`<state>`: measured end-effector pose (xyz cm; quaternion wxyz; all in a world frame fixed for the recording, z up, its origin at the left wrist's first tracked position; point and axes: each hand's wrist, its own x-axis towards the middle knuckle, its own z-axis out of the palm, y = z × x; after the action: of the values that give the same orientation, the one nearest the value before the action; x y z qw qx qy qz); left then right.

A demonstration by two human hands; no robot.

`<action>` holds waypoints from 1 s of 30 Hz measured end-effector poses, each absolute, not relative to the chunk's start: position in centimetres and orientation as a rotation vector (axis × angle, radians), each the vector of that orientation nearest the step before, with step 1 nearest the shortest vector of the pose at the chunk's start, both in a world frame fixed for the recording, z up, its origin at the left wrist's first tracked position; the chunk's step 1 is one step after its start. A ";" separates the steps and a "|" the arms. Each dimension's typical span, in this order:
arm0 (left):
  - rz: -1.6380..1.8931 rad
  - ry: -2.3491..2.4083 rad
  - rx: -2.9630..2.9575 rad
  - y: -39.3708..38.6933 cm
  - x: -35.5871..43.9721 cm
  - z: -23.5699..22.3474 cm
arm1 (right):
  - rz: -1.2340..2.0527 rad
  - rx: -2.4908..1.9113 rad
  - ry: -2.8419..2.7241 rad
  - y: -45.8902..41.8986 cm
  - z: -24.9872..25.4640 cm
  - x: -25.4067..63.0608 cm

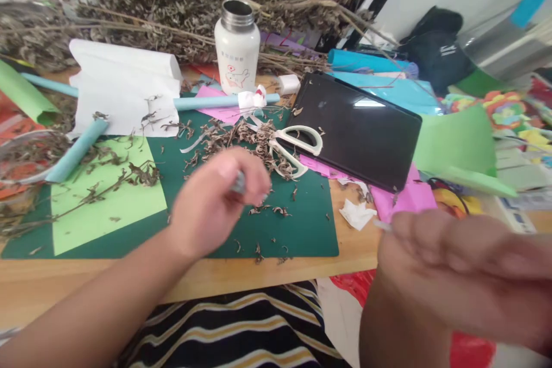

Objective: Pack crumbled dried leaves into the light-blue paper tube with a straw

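My left hand (pixel 218 201) is above the green cutting mat (pixel 302 230), its fingers curled round a small greyish thing that I cannot make out. At the right, over the table's front edge, my right hand (pixel 457 270) is blurred, with its fingers closed. A short whitish tip (pixel 382 225) pokes out from its fingers, too blurred to name. Just beyond my left hand lie crumbled dried leaves (pixel 241 138) and white-handled scissors (pixel 297 141), their blades covered by the leaves. A crumpled white tissue (pixel 357 214) lies left of my right hand.
A black tablet (pixel 357 126) lies behind the mat's right side. An open white bottle (pixel 237 49) stands before piled dried branches (pixel 150 6). Blue paper tubes (pixel 77 149), green paper (pixel 116 207), white paper (pixel 125 86) and pink paper (pixel 405 195) are spread about.
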<state>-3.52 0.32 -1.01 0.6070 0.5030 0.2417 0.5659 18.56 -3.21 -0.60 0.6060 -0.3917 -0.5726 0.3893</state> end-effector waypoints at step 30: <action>0.992 0.810 1.790 -4.5 -6.3 -1.6 | 0.605 -0.840 -1.998 -3.5 -1.7 10.0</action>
<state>-6.28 -4.50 -1.60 0.4532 0.7249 0.3281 0.4018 10.03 -3.46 -1.69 0.4310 -0.3368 -0.8012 0.2425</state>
